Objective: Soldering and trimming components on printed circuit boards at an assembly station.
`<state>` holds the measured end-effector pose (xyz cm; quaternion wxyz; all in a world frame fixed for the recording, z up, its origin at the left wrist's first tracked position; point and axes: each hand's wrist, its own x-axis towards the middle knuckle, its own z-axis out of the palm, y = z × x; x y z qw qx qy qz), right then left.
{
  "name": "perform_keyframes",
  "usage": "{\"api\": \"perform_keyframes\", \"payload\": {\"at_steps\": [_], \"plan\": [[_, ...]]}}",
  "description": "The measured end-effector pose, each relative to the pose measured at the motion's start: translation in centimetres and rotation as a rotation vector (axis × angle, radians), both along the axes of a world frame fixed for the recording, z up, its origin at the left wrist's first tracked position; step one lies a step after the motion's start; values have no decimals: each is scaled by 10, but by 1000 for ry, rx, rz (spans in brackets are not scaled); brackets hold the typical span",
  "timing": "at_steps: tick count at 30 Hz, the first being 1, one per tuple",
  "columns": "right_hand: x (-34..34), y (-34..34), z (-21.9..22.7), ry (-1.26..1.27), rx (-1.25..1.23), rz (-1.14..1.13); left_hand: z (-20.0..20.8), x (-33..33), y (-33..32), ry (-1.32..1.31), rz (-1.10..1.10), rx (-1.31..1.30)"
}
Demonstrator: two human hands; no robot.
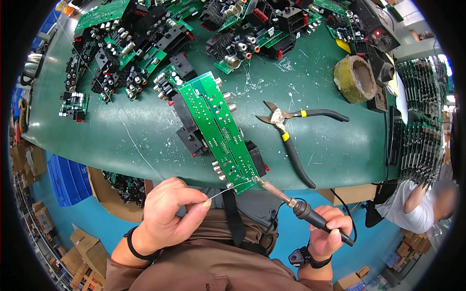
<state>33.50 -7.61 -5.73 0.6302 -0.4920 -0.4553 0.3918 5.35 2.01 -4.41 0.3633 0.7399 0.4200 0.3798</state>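
A long green circuit board (218,127) lies solder side up near the table's front edge, with black and metal connectors sticking out along its sides. My left hand (174,206) pinches a thin solder wire (221,193), whose end reaches the board's near end. In my right hand (330,230) is a soldering iron (303,211), held by its black handle. The iron's tip meets the board's near right corner, close to the wire's end. To the right lie diagonal cutters (291,127) with black and yellow handles, their jaws apart.
Piles of circuit boards (141,48) cover the table's far side. A round yellowish pot (354,80) and a black soldering station (376,29) stand at the far right. Racked boards (424,121) are beyond. A blue bin (73,179) and cardboard box (107,194) sit lower left; another person (417,206) is at right.
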Motion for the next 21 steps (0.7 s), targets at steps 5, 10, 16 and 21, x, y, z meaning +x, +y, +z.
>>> {"api": "perform_keyframes", "payload": {"at_steps": [5,10,16,21], "plan": [[-3,-2,1,-143,121,-23,-1,-2,1,-15,-9,-4],[0,-4,2,-349,211,7,-1,-3,1,-27,-11,-19],[0,-4,2,-299,199,-69,-1,-4,1,-39,-6,-35],[11,7,5,-407,211,-106,1,-3,-1,-40,17,-94]]}}
